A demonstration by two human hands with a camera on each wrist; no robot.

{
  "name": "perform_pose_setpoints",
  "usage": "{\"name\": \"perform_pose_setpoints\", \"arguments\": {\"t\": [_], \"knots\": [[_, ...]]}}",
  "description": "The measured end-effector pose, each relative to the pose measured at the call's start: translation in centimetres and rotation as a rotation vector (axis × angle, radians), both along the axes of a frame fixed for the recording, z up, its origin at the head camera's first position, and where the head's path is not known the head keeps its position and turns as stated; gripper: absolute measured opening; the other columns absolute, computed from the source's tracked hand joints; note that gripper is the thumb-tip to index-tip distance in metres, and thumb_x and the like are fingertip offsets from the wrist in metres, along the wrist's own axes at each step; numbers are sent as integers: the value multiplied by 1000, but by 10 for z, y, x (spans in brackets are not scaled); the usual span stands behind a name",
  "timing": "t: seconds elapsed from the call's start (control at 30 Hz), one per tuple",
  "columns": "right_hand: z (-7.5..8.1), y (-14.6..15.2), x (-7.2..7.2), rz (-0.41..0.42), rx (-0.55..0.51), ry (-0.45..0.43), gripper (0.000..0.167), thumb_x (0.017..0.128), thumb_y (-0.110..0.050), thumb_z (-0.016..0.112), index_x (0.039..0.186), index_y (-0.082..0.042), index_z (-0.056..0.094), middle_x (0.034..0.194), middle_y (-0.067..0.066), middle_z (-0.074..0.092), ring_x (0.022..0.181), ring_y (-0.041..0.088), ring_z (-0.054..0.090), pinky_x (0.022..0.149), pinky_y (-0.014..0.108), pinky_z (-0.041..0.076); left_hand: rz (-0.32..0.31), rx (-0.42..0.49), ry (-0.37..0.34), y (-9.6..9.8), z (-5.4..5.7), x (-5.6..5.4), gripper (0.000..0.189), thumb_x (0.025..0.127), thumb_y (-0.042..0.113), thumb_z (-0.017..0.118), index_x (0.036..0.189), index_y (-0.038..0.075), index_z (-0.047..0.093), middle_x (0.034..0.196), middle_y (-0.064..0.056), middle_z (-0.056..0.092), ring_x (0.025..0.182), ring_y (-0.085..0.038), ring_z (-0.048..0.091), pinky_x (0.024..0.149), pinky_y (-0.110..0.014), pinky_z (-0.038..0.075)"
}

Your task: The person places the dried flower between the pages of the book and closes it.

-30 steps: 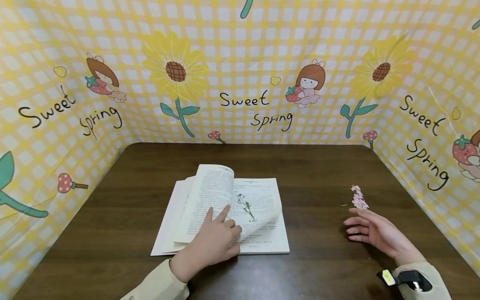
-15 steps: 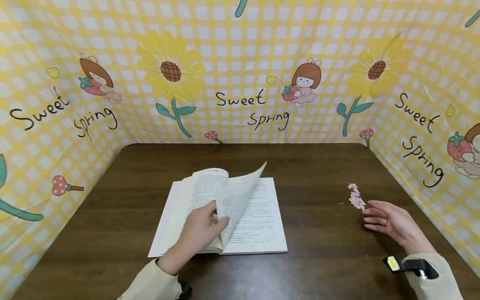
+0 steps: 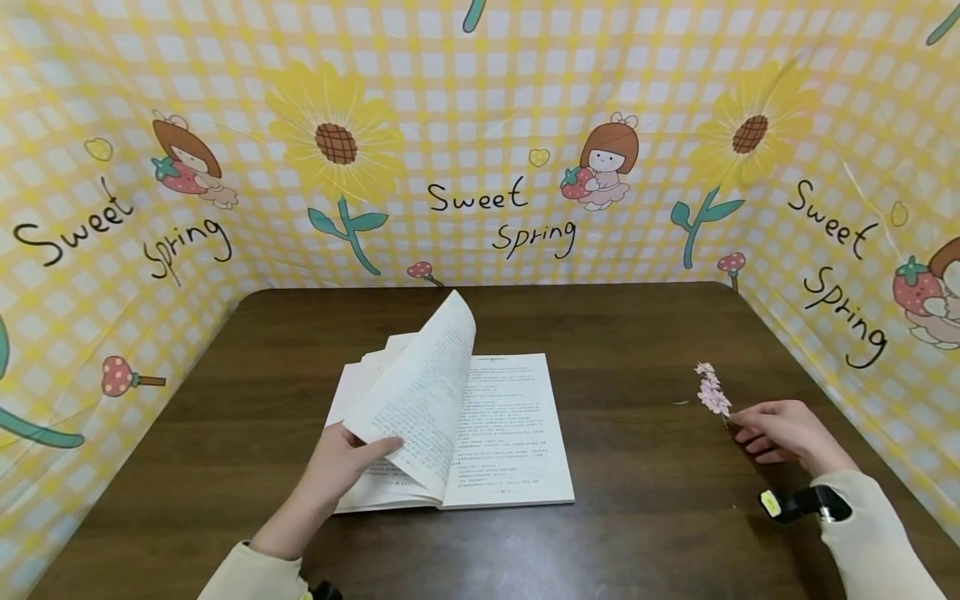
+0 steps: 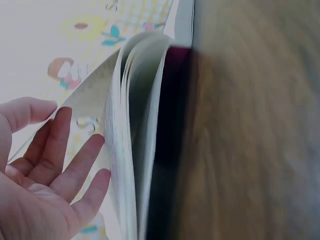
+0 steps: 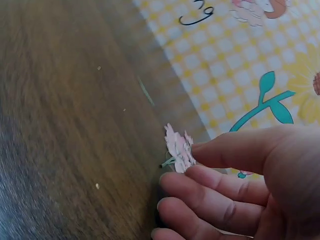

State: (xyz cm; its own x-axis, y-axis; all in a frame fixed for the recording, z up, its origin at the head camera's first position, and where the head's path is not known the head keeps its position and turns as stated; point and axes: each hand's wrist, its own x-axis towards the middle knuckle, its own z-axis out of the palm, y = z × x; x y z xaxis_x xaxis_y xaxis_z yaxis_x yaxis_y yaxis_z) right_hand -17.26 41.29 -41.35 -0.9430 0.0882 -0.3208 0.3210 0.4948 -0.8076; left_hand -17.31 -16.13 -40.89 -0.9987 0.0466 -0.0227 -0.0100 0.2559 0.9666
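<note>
An open book (image 3: 504, 433) with printed pages lies on the dark wooden table. My left hand (image 3: 337, 467) pinches the lower left corner of one raised page (image 3: 423, 400), thumb on the printed side. That page curves up over the left half. In the left wrist view the hand (image 4: 55, 170) holds the page edge between thumb and fingers, beside the bent stack. My right hand (image 3: 795, 437) pinches the stem end of a pink flower sprig (image 3: 711, 392) at the right. Seen from the right wrist, the blossoms (image 5: 177, 145) sit at the thumb and index fingertips.
A thin green sliver (image 3: 680, 403) lies left of the sprig, with small crumbs (image 5: 97, 186) nearby. Yellow checked cloth (image 3: 480, 108) walls the table (image 3: 600, 333) at the back and both sides.
My left hand moved left, turning pages over; the pressed flower between the pages went out of sight. My right fingers, loosely spread before, came together at the sprig's stem.
</note>
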Motion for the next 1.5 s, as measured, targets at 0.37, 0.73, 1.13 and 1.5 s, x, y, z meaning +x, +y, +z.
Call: {"name": "perform_pose_setpoints", "arguments": {"t": [0.37, 0.73, 1.13, 1.5], "knots": [[1, -2, -8, 13, 128, -49, 26, 90, -24, 72, 91, 2, 70, 75, 3, 62, 66, 19, 61, 59, 36, 57, 26, -21, -63, -28, -16, 0, 43, 82, 8, 80, 120, -8, 65, 100, -8, 74, 86, -6, 61, 76, -23, 48], [2, -4, -13, -3, 135, -49, 19, 88, -15, 72, 87, 4, 71, 70, 1, 63, 61, 17, 62, 56, 35, 57, 20, -17, -84, -35, -21, -1, 44, 83, 7, 79, 121, -9, 64, 101, -7, 74, 88, -5, 60, 77, -22, 46], [11, -3, -9, -1, 278, 10, 25, 91, -13, 68, 94, 12, 69, 71, 6, 62, 63, 18, 61, 56, 36, 58, -6, 5, -82, -34, -23, -2, 43, 84, 7, 78, 122, -10, 64, 103, -9, 74, 90, -6, 61, 78, -22, 46], [7, -4, -13, 93, 292, -20, 21, 97, -8, 55, 91, 10, 64, 71, 4, 53, 60, 15, 56, 54, 32, 56, -17, 11, -70, -36, -23, -1, 44, 84, 6, 77, 123, -11, 62, 103, -10, 74, 90, -5, 61, 78, -22, 47]]}}
